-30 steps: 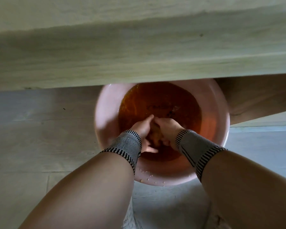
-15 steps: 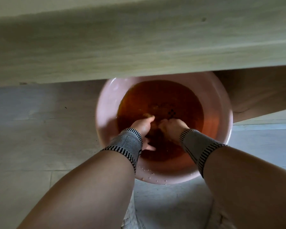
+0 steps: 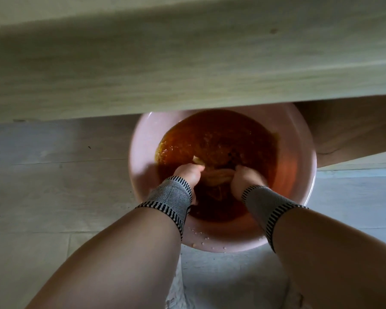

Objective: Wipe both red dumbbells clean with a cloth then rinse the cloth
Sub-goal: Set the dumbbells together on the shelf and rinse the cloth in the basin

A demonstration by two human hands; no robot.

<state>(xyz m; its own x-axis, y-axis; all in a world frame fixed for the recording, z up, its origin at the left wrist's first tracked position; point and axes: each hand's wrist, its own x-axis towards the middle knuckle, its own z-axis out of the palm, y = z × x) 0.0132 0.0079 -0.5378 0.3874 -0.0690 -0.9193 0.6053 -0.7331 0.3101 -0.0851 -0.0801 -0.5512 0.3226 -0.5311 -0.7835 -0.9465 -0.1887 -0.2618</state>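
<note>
A pale floor (image 3: pixel 54 186) of wide, wood-grained planks fills the lower part of the view, with a few dark specks on its left side. Across the whole top runs the light wooden edge of a table (image 3: pixel 187 63), seen from just above; it hangs over the far rim of the basin and hides that part of it. At the far right, below the table edge, a brownish wooden panel (image 3: pixel 348 130) slants down behind the basin.

From the left, one bare forearm reaches in, wearing a grey knitted wristband (image 3: pixel 168 199) with black-and-white striped edges. The left hand (image 3: pixel 188 175) sits down in the water, fingers curled round one end of the cloth. Between the two hands the cloth (image 3: pixel 218 177) shows as a pale, twisted roll at the water's surface, with a small bit of it sticking up beyond the left hand's knuckles. The right hand (image 3: pixel 245 177) is clenched on the other end, and its own wristband (image 3: pixel 267 204) matches the first.

One round pink basin (image 3: pixel 143 175) stands on the floor under both hands, holding dark orange-brown water (image 3: pixel 221 139) whose surface is rippled. Drops of water bead on the basin's near rim.

Counted: two hands, two wristbands, one cloth, one basin, one table. No dumbbells can be seen in this view; the cloth is in the basin, wet and held at both ends.
</note>
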